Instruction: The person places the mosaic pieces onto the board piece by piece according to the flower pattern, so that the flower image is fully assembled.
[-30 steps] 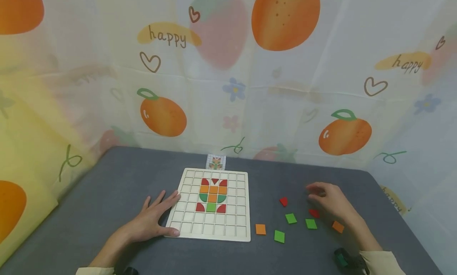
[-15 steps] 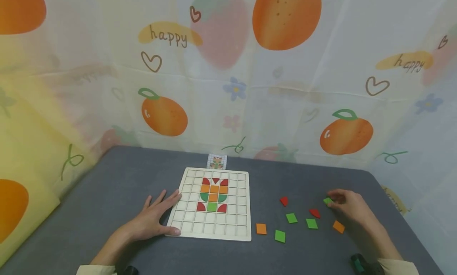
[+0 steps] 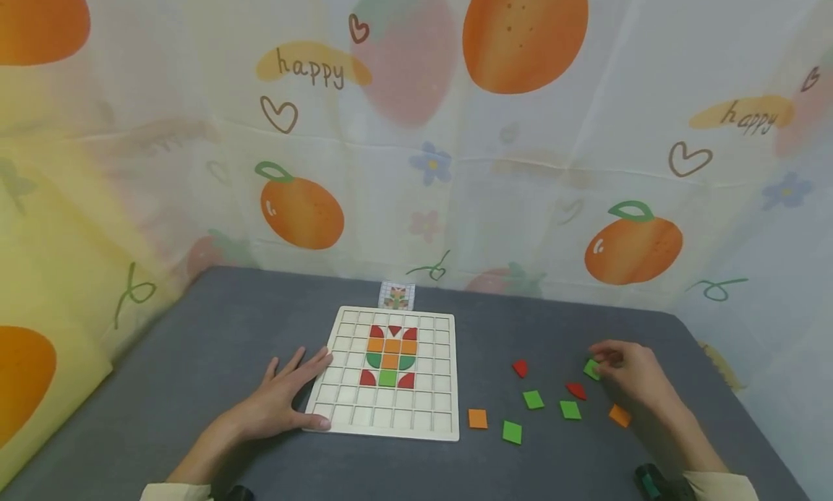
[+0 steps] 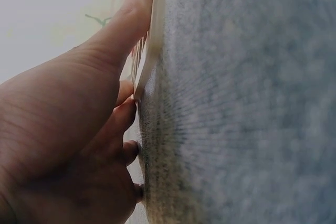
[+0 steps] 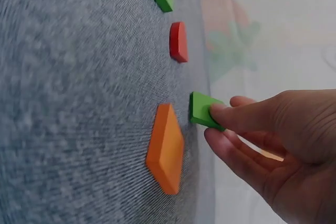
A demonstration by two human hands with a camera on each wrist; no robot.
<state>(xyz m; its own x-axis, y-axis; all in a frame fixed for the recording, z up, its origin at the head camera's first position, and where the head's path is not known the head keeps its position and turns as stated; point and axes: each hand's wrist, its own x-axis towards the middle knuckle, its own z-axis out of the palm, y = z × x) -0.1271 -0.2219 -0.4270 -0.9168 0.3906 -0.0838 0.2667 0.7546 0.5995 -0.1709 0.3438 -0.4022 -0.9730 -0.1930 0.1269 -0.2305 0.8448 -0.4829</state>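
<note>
A white grid board [image 3: 429,400] lies on the table with red, orange and green tiles set in its middle columns. My left hand [image 3: 276,400] rests at its left edge, fingers spread and thumb on the near corner. In the left wrist view the thumb [image 4: 123,24] lies along the board's rim. Over on the right, my right hand [image 3: 634,374] pinches a green square tile [image 5: 202,109] between thumb and fingertips. Nearby lie an orange square tile [image 5: 167,150] and a red curved tile [image 5: 179,42].
Between board and right hand lie more loose tiles: an orange square [image 3: 478,418], green squares [image 3: 512,432] and a red piece [image 3: 520,369]. A small pattern card [image 3: 396,296] sits behind the board. A printed cloth [image 3: 494,219] hangs behind the grey table [image 3: 195,356].
My right hand moved rightward from above the red tile to the green square tile and now pinches it. The left hand stayed at the board's edge.
</note>
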